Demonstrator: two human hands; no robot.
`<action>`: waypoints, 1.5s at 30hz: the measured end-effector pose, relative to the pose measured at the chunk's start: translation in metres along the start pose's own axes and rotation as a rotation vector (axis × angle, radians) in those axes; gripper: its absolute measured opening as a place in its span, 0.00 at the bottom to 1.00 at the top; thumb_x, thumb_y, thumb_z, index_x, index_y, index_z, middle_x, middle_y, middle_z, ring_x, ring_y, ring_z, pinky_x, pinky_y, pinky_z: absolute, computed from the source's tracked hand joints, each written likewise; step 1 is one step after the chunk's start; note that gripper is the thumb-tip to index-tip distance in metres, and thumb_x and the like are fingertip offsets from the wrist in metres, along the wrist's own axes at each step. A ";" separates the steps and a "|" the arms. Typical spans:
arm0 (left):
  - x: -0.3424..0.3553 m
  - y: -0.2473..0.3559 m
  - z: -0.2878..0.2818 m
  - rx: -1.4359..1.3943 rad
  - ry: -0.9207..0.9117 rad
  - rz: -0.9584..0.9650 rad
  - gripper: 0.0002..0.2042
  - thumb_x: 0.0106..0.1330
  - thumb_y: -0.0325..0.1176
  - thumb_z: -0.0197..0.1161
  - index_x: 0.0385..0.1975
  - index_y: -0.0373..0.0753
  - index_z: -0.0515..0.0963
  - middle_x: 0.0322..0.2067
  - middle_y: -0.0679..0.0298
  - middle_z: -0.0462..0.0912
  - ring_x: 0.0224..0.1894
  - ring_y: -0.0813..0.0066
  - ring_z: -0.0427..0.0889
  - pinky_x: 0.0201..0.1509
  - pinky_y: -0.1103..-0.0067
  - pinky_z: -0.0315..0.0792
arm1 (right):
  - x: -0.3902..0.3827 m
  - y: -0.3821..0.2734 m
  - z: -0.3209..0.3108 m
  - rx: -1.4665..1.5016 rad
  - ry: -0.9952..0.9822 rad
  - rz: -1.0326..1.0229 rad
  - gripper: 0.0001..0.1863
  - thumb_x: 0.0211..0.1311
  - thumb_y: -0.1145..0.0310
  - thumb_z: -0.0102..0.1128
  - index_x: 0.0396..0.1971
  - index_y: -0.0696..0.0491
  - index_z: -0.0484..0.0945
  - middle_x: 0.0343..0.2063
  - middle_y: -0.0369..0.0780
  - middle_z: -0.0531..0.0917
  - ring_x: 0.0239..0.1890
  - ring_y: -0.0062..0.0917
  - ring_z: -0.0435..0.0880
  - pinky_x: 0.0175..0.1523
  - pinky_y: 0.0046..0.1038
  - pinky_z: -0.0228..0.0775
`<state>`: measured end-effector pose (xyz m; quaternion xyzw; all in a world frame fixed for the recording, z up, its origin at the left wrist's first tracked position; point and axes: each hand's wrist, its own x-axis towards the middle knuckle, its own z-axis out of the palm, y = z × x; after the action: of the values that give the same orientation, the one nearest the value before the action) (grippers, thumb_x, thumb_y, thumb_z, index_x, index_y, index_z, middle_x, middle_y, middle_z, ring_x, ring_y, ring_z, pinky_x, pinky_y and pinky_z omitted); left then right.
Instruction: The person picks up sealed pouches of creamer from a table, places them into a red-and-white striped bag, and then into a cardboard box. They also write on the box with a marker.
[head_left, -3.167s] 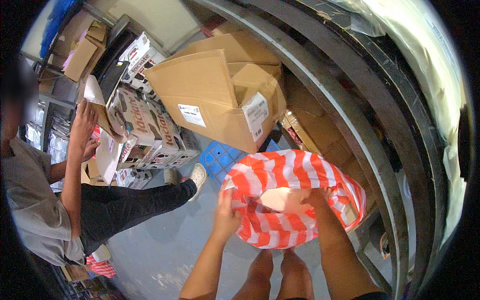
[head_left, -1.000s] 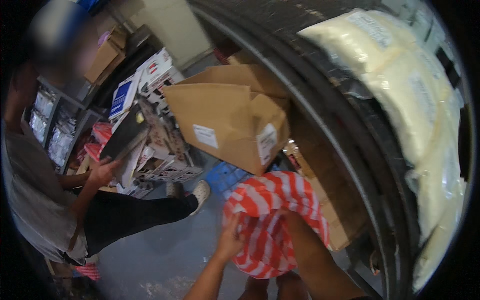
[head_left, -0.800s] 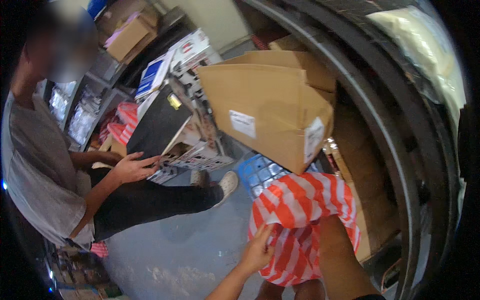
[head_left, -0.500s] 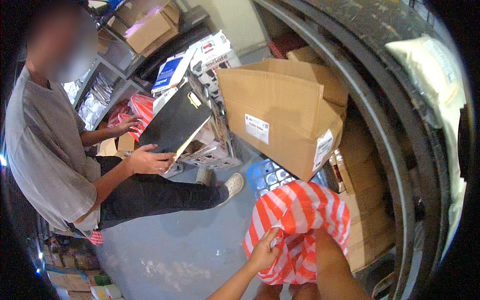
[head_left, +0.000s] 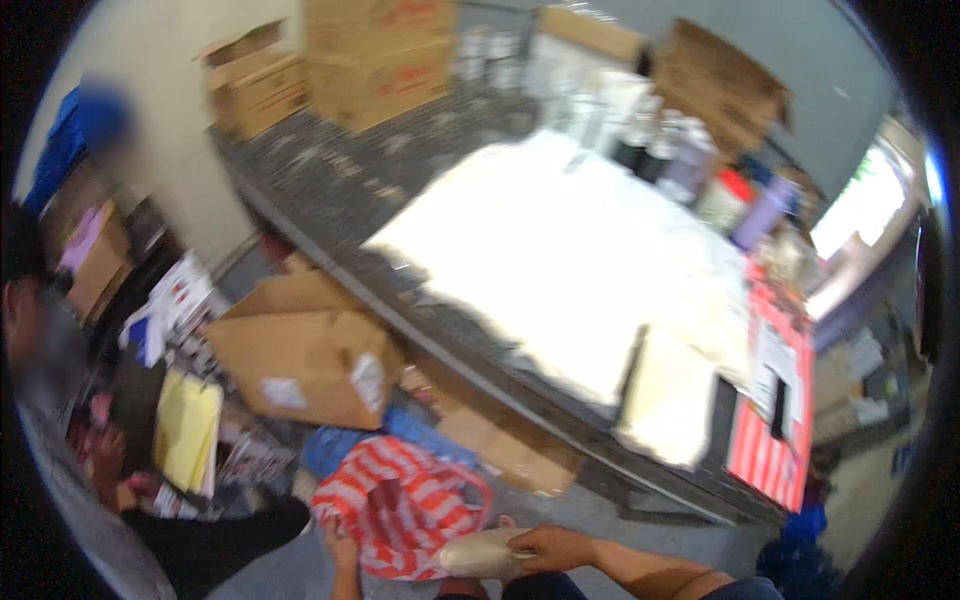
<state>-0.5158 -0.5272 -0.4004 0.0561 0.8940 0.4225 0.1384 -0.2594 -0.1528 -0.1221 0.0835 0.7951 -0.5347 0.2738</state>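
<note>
The right hand (head_left: 560, 547) is closed around a pale, cream-coloured oblong packet (head_left: 480, 556), whose long axis lies roughly level and points left toward the mouth of the red-and-white striped plastic bag (head_left: 400, 505). The left hand (head_left: 342, 548) pinches the bag's near edge, just beside the packet, though blur makes that grip uncertain.

Just the one head cam here, sitting up on the person's head and looking down and forward through a fisheye lens. It's catching the hands and striped bag (head_left: 400, 505) close in at the bottom edge, while the counter (head_left: 560, 250) is stretching away above, its straight edges bending near the rim.
</note>
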 end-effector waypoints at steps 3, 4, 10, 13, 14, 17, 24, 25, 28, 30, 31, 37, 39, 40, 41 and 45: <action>-0.005 0.024 -0.003 -0.119 -0.032 0.141 0.19 0.68 0.24 0.54 0.58 0.26 0.74 0.52 0.48 0.81 0.56 0.58 0.80 0.64 0.69 0.70 | -0.121 -0.044 -0.014 -0.017 0.293 -0.145 0.16 0.58 0.70 0.64 0.46 0.58 0.79 0.35 0.51 0.84 0.38 0.50 0.83 0.48 0.40 0.75; -0.008 0.037 -0.002 -0.160 -0.029 0.129 0.19 0.68 0.24 0.54 0.58 0.25 0.75 0.51 0.48 0.82 0.55 0.59 0.80 0.64 0.70 0.70 | -0.159 -0.055 -0.019 -0.039 0.334 -0.100 0.16 0.57 0.71 0.65 0.46 0.57 0.80 0.34 0.50 0.84 0.37 0.45 0.84 0.47 0.38 0.75; -0.040 0.151 -0.031 0.217 -0.103 0.426 0.19 0.71 0.29 0.53 0.59 0.30 0.74 0.51 0.51 0.83 0.53 0.58 0.82 0.59 0.64 0.74 | -0.344 -0.072 -0.064 0.248 0.690 0.162 0.13 0.59 0.71 0.68 0.44 0.58 0.84 0.34 0.34 0.87 0.36 0.15 0.82 0.44 0.23 0.75; -0.081 0.198 -0.043 0.293 -0.062 0.497 0.19 0.71 0.30 0.53 0.60 0.32 0.74 0.50 0.51 0.83 0.53 0.58 0.82 0.58 0.63 0.74 | -0.399 -0.028 -0.108 0.368 0.822 -0.017 0.14 0.57 0.73 0.69 0.43 0.59 0.84 0.35 0.33 0.88 0.38 0.15 0.84 0.47 0.22 0.76; -0.091 0.206 -0.034 0.149 -0.048 0.492 0.19 0.71 0.29 0.54 0.59 0.30 0.74 0.51 0.50 0.82 0.54 0.59 0.81 0.59 0.65 0.73 | -0.414 -0.007 -0.130 0.467 0.857 -0.039 0.13 0.57 0.72 0.70 0.42 0.59 0.85 0.33 0.33 0.87 0.38 0.16 0.84 0.47 0.22 0.76; -0.110 0.206 -0.013 -0.210 -0.087 0.420 0.19 0.71 0.28 0.56 0.58 0.25 0.74 0.52 0.49 0.81 0.56 0.61 0.79 0.63 0.70 0.70 | -0.432 0.062 -0.199 0.640 0.914 -0.067 0.21 0.57 0.66 0.73 0.49 0.57 0.81 0.45 0.43 0.85 0.41 0.27 0.86 0.46 0.25 0.78; -0.171 0.164 0.024 -0.242 0.154 0.305 0.21 0.65 0.23 0.59 0.58 0.23 0.74 0.52 0.47 0.80 0.55 0.60 0.80 0.63 0.71 0.70 | -0.339 0.118 -0.193 -0.425 1.478 0.556 0.43 0.58 0.41 0.66 0.71 0.41 0.65 0.74 0.52 0.53 0.75 0.55 0.50 0.74 0.60 0.42; -0.185 0.161 0.023 -0.254 0.135 0.247 0.22 0.64 0.21 0.59 0.59 0.23 0.74 0.54 0.46 0.80 0.56 0.59 0.80 0.64 0.71 0.69 | -0.336 0.109 -0.187 -0.453 1.454 0.493 0.42 0.59 0.42 0.65 0.72 0.41 0.64 0.75 0.51 0.52 0.76 0.55 0.48 0.75 0.60 0.39; -0.207 0.167 0.017 -0.331 0.183 0.286 0.25 0.60 0.15 0.55 0.61 0.23 0.72 0.56 0.46 0.79 0.58 0.59 0.79 0.66 0.72 0.67 | -0.346 0.080 -0.177 -0.669 1.658 0.289 0.39 0.64 0.44 0.62 0.73 0.42 0.64 0.76 0.48 0.52 0.77 0.51 0.46 0.76 0.60 0.36; -0.214 0.177 0.016 -0.286 0.210 0.232 0.26 0.59 0.14 0.53 0.62 0.23 0.71 0.58 0.45 0.78 0.60 0.58 0.78 0.68 0.73 0.66 | -0.348 0.075 -0.170 -0.869 1.880 0.279 0.37 0.67 0.44 0.57 0.73 0.41 0.63 0.77 0.46 0.52 0.78 0.48 0.45 0.75 0.61 0.35; -0.216 0.183 0.017 -0.278 0.215 0.219 0.26 0.59 0.14 0.52 0.62 0.23 0.71 0.59 0.45 0.77 0.61 0.58 0.77 0.68 0.73 0.65 | -0.340 0.079 -0.163 -0.763 1.737 0.363 0.37 0.68 0.43 0.56 0.73 0.41 0.62 0.77 0.46 0.52 0.78 0.48 0.45 0.75 0.62 0.34; -0.235 0.218 0.031 -0.238 0.200 0.307 0.27 0.60 0.14 0.52 0.64 0.23 0.69 0.61 0.46 0.76 0.64 0.58 0.74 0.70 0.73 0.64 | -0.289 0.150 -0.138 -0.648 1.559 0.472 0.41 0.68 0.37 0.51 0.75 0.42 0.58 0.76 0.49 0.52 0.78 0.49 0.44 0.75 0.64 0.34; -0.253 0.239 0.043 -0.349 0.145 0.245 0.28 0.60 0.14 0.52 0.65 0.24 0.67 0.60 0.47 0.76 0.64 0.57 0.74 0.70 0.72 0.64 | -0.293 0.155 -0.133 -0.568 1.627 0.372 0.42 0.67 0.38 0.53 0.75 0.44 0.57 0.76 0.51 0.52 0.78 0.50 0.44 0.74 0.65 0.35; -0.261 0.253 0.043 -0.380 0.081 0.260 0.29 0.61 0.15 0.51 0.66 0.26 0.66 0.60 0.50 0.76 0.63 0.61 0.76 0.68 0.74 0.66 | -0.295 0.151 -0.121 -0.504 1.696 0.215 0.44 0.65 0.43 0.60 0.75 0.47 0.57 0.75 0.53 0.53 0.77 0.53 0.47 0.75 0.62 0.37; -0.277 0.268 0.044 -0.416 -0.020 0.160 0.26 0.65 0.19 0.51 0.66 0.30 0.68 0.54 0.51 0.79 0.54 0.63 0.79 0.57 0.74 0.71 | -0.299 0.145 -0.102 -0.427 1.636 0.050 0.43 0.63 0.45 0.63 0.73 0.50 0.60 0.74 0.54 0.56 0.75 0.53 0.51 0.75 0.56 0.42; -0.328 0.349 0.066 -0.674 -0.331 0.053 0.20 0.72 0.27 0.55 0.63 0.40 0.74 0.45 0.57 0.83 0.36 0.74 0.82 0.33 0.82 0.78 | -0.288 0.139 0.016 -0.160 0.838 -0.462 0.34 0.58 0.56 0.70 0.62 0.57 0.74 0.57 0.52 0.78 0.61 0.48 0.74 0.71 0.41 0.61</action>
<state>-0.1892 -0.3271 -0.1056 0.0978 0.6687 0.6815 0.2806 0.0454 -0.0632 -0.0872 0.0915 0.8733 -0.4390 -0.1902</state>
